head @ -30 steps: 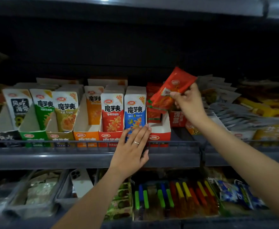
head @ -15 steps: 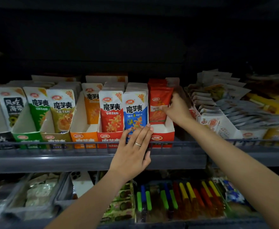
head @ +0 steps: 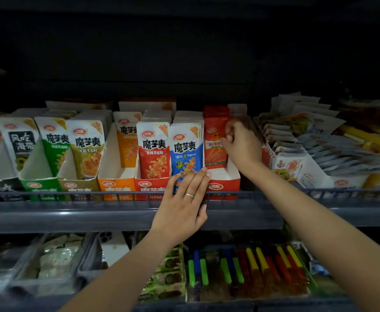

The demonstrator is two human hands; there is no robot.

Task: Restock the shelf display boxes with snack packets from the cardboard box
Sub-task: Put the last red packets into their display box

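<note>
My right hand (head: 240, 147) pinches the right edge of the red packet (head: 215, 152), upright in the red display box (head: 224, 186) below it. My left hand (head: 184, 203) lies flat, fingers straight, against the blue packet (head: 185, 152).

Upright red snack packet (head: 215, 143) toward back of red display box (head: 224, 186)
</note>
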